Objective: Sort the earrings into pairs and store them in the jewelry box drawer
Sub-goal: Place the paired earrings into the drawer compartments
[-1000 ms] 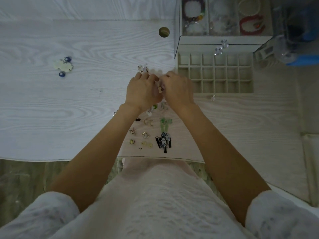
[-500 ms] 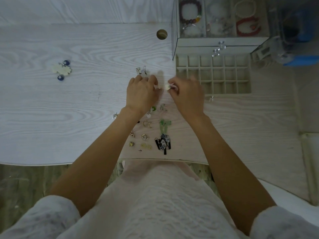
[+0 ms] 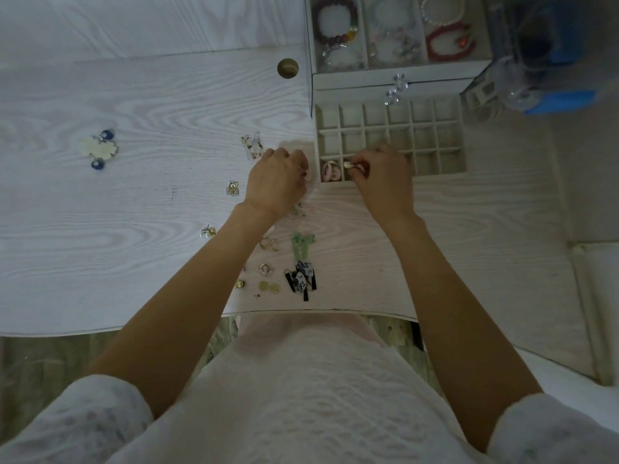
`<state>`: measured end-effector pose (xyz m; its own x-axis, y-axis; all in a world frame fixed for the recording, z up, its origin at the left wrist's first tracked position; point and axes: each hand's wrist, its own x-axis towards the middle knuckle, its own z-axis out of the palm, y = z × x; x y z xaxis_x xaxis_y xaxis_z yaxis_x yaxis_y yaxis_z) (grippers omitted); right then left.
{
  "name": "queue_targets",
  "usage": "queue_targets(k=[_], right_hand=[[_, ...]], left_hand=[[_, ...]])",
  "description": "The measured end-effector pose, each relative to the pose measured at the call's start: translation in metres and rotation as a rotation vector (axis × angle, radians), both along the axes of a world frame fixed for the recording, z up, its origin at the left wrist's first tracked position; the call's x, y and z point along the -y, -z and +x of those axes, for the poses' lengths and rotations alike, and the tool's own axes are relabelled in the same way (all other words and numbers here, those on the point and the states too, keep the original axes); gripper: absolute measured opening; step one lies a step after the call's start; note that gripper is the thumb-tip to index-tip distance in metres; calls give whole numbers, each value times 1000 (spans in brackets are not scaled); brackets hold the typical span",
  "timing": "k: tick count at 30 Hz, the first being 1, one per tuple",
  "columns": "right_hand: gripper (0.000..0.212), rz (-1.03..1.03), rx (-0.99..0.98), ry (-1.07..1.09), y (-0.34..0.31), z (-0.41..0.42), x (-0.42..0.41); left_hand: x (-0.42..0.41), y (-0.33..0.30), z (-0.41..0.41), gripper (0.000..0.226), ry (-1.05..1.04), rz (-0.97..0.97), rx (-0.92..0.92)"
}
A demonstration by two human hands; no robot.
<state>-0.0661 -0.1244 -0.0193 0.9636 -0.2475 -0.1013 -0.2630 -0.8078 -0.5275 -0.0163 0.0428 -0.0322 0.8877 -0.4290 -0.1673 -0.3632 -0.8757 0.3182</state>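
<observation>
Counter point(image 3: 134, 202): whitewashed wood grain, matt. Drawer point(image 3: 390, 128): pale matt dividers. Hoop earrings point(image 3: 269, 244): shiny gold metal. Sleeves point(image 3: 90, 420), lower corners: white textured knit cloth.

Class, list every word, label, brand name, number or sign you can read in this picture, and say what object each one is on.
None: no readable text anywhere in the head view.
The jewelry box drawer, the table and the earrings carry no lettering.
The blue container at top right is too blurred to show any label.
</observation>
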Motion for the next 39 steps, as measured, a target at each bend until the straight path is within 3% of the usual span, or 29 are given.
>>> queue_targets(k=[3,6,11,18,26,33,36,39], right_hand=[[19,16,-3,-6,1,1,0],[18,58,5,4,1,-1,4],[17,108,36,-8,0,-5,7],[28,41,44,23,-1,-11,14],[21,-40,35,-16,3,-18,17],[20,-158,187,-36,-3,-36,8],[20,-48,256,-66,-7,-55,-7],[20,150,113,-156,0,-66,-30]], left_hand=[[-6,-5,0,18,-23,-157,-48],[-2,-17,-5,10,-59,-356,39],[33,-24,-5,13,-47,-463,23],[55,-14,-9,24,1,-360,40],[52,-3,-10,6,91,-177,239],[20,-19,-5,10,226,-402,268],[-20,-31,-22,13,97,-455,307],[-49,-29,-48,15,-82,-340,229]])
